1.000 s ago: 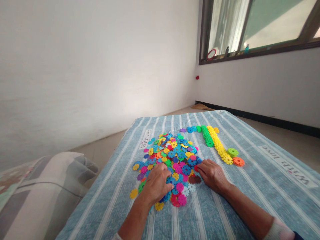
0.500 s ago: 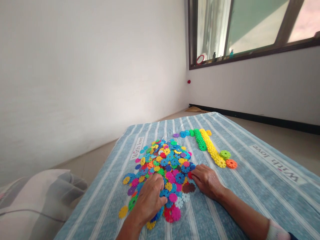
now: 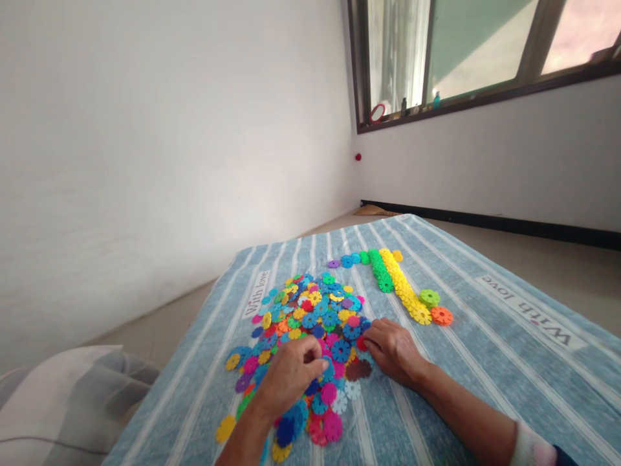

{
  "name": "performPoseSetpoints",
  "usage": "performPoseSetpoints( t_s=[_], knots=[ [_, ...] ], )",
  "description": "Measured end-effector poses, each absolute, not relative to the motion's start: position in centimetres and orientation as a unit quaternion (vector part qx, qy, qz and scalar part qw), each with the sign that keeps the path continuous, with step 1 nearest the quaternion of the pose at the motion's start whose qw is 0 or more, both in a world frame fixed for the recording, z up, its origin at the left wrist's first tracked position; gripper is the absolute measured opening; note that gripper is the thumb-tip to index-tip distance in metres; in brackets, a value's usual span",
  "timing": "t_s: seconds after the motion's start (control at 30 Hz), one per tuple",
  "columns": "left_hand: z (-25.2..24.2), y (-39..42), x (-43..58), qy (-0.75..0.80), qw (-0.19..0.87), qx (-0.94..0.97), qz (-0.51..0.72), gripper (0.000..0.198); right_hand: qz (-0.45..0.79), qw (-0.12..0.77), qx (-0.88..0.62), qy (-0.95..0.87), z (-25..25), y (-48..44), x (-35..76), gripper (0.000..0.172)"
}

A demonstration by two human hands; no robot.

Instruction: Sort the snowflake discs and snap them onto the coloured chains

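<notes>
A heap of colourful notched plastic discs (image 3: 310, 318), like snowflake building pieces, lies on the striped cloth. Over its near part is my left hand (image 3: 291, 374), thumb and index finger closed in a pinch. A blue disc (image 3: 326, 369) shows at those fingertips. My right hand (image 3: 395, 351) rests at the heap's right edge, its fingers curled together and pointing left. By its fingertips lies a red disc (image 3: 361, 343); whether the fingers grip anything is hidden. Brown discs (image 3: 358, 370) lie just below that hand.
Beyond my right hand lie a yellow row of overlapping discs (image 3: 400, 281) and a shorter green row (image 3: 381, 270). An orange disc (image 3: 442, 316) and a lime disc (image 3: 429, 297) sit at the yellow row's near end. The blue striped cloth (image 3: 466, 362) covers the surface. A white wall (image 3: 169, 162) stands left.
My left hand has risen slightly off the heap, and a blue disc now shows at its fingertips. My right hand stays at the heap's edge. The whole view has shifted a little.
</notes>
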State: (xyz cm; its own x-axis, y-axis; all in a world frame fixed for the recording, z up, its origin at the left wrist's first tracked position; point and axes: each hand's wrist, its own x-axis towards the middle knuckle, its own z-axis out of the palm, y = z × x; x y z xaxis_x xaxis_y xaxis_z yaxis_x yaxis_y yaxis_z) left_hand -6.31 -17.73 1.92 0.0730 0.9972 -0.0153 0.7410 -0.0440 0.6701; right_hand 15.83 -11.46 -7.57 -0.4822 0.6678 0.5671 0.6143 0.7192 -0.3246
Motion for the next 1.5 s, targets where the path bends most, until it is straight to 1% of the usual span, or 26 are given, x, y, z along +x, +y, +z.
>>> performPoseSetpoints(
  t_s=[0.1,0.27,0.53,0.7,0.8,0.87,1.07,1.17,1.33,1.5],
  knots=[
    [1.5,-16.1,-5.1,0.629,0.247,0.695,0.246,0.014,0.048,0.352,-0.372,-0.858,-7.5,-11.5,16.0,0.025],
    [0.3,-13.9,-3.3,0.622,0.222,0.720,0.211,0.009,0.053,0.356,-0.373,-0.855,-7.5,-11.4,16.1,0.024],
    [0.4,-13.6,-2.7,0.629,0.132,0.761,0.093,0.006,0.054,0.339,-0.391,-0.854,-7.5,-11.2,15.9,0.019],
    [0.7,-14.2,-2.4,0.654,0.080,0.752,0.021,0.016,0.068,0.325,-0.400,-0.854,-7.4,-11.2,16.0,0.017],
    [0.6,-14.4,-2.0,0.662,0.059,0.747,-0.002,0.022,0.067,0.326,-0.401,-0.854,-7.6,-11.2,15.9,0.018],
    [0.4,-14.4,-1.7,0.662,0.051,0.748,-0.007,0.022,0.065,0.328,-0.400,-0.853,-7.8,-11.1,15.9,0.019],
    [0.2,-14.3,-1.9,0.660,0.080,0.747,0.025,0.015,0.061,0.329,-0.399,-0.854,-7.8,-11.1,16.0,0.019],
    [0.2,-14.3,-2.1,0.666,0.116,0.734,0.066,0.011,0.065,0.330,-0.398,-0.854,-7.7,-11.1,16.0,0.019],
    [-0.1,-14.0,-2.5,0.657,0.202,0.713,0.139,0.012,0.061,0.334,-0.396,-0.853,-7.5,-11.2,16.0,0.019],
    [-0.7,-13.6,-3.4,0.643,0.224,0.700,0.215,0.006,0.038,0.342,-0.399,-0.850,-7.6,-11.3,15.7,0.021]
  ],
)
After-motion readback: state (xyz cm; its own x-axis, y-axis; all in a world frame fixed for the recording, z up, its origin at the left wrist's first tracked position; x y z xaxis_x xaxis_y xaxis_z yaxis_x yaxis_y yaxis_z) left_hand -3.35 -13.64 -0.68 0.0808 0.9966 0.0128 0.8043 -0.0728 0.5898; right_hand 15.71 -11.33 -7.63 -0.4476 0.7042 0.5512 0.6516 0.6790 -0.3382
